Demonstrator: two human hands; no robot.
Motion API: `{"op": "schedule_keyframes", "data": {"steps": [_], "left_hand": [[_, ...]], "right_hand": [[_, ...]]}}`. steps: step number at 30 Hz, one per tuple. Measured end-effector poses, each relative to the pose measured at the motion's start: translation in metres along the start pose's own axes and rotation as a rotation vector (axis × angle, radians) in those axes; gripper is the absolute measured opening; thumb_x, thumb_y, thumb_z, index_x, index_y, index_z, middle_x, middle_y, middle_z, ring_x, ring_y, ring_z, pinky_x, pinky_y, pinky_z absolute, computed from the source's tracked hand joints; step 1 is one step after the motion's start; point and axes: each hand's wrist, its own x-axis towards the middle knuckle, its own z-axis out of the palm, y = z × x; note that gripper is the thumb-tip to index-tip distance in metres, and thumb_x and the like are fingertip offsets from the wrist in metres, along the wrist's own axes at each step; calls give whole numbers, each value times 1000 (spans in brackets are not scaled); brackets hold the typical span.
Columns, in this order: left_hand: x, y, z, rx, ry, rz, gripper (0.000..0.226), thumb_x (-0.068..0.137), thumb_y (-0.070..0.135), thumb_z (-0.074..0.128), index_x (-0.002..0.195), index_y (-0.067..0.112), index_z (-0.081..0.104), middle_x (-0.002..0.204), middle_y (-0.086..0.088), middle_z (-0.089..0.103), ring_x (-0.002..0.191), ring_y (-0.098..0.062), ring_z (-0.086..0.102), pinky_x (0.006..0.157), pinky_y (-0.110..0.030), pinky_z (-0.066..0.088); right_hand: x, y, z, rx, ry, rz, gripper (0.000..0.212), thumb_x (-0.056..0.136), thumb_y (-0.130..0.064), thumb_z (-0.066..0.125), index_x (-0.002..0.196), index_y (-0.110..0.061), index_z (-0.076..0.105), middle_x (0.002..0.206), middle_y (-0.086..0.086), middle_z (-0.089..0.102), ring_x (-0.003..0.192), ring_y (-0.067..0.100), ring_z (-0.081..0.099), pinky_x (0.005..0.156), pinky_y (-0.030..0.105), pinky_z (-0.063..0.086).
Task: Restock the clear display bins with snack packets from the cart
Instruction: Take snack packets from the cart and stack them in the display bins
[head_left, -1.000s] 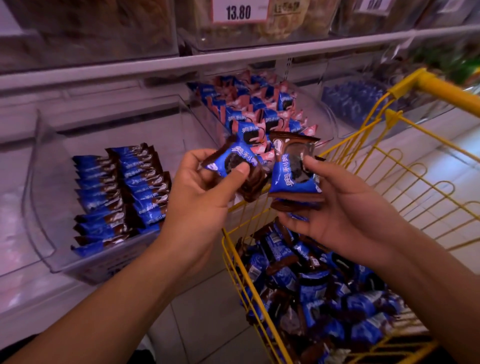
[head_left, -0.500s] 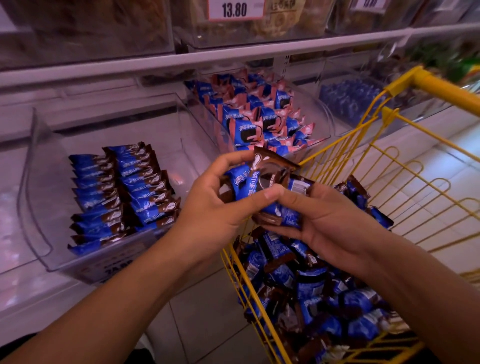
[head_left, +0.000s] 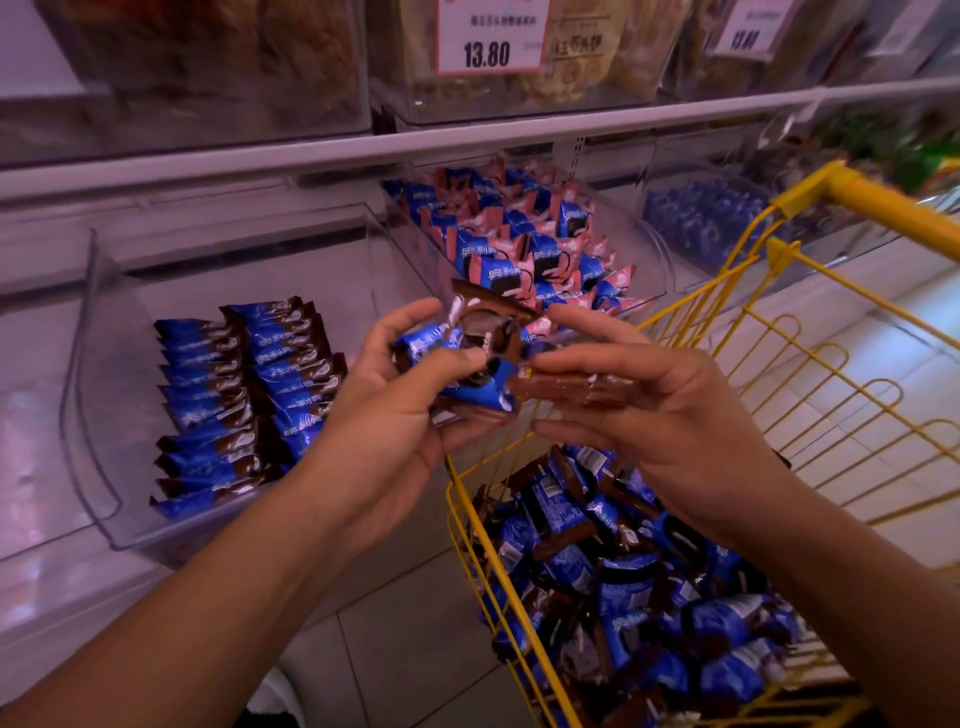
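Both forearms reach in from the lower edge, bare, converging toward mid-frame. Left hand (head_left: 400, 410) palm turned up and inward, thumb pressed down over a small stack of snack packets (head_left: 462, 364), fingers curled beneath and behind them. Right hand (head_left: 670, 415) just beside it, back of hand toward the camera, fingers extended and slightly spread toward the left hand, their tips touching the brown edge of the stack.

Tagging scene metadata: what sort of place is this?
Most likely a shop aisle, snack section. A price tag reading 13.80 hangs above clear display bins of wrapped snack packets, and a yellow wire cart stands alongside.
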Motion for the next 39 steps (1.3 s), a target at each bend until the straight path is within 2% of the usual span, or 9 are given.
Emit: {"op": "schedule_keyframes", "data": {"steps": [3,6,12,19,23,25,32,36,39], "left_hand": [[-4,-2,-2,31,-3,-16,65,60,14,84,119,25,60,111,-10,73,89,-29,74,65,-36,59],[-3,3,-7,87,52,39,67,55,19,86,116,28,62,112,-8,72,87,-27,74,59,-31,57],[-5,9,-13,159,75,125,58,61,18,84,114,21,61,102,-5,74,76,-17,73,52,-23,52],[6,43,-45,233,130,163,45,69,8,77,108,21,60,102,-7,74,81,-29,74,63,-40,60],[12,83,-92,653,380,283,48,70,3,82,99,33,58,93,2,72,84,-17,72,62,-26,57],[13,87,-111,749,509,256,47,70,6,82,103,27,57,97,0,69,87,-15,69,69,-30,58],[23,65,-113,419,652,212,46,67,3,84,99,24,58,85,3,70,62,-1,69,47,-14,50],[24,63,-125,379,699,202,45,71,8,84,97,31,56,90,7,70,72,-1,70,53,-15,53],[25,56,-128,385,677,153,48,69,11,86,101,32,56,92,10,71,75,-1,70,55,-15,55]], "right_hand": [[0,2,5,-95,-34,-134,37,77,-2,81,113,-5,74,147,5,50,129,20,57,97,35,53],[1,3,7,-9,52,-116,26,85,-15,72,110,-12,77,143,0,56,133,22,54,99,42,52],[3,7,10,5,111,-138,75,73,9,75,137,-19,49,138,-5,56,117,14,65,87,29,57],[7,1,19,150,110,84,65,63,-1,78,125,-13,60,118,20,67,97,35,73,63,39,62],[30,-15,31,-7,-90,136,61,70,-5,72,128,-16,59,119,16,68,96,29,73,69,37,62],[51,-21,44,-111,-247,157,57,72,-8,71,127,-18,60,118,13,68,96,26,73,72,33,61],[134,-23,88,-856,-731,10,46,86,-14,74,127,-31,60,110,-14,69,96,7,70,82,31,58],[153,-2,113,-922,-885,141,33,75,-19,87,102,-28,70,89,-12,71,83,1,68,69,13,53],[152,22,126,-967,-970,162,26,79,-24,84,104,-27,76,85,-19,69,82,-5,66,66,6,46]]}}
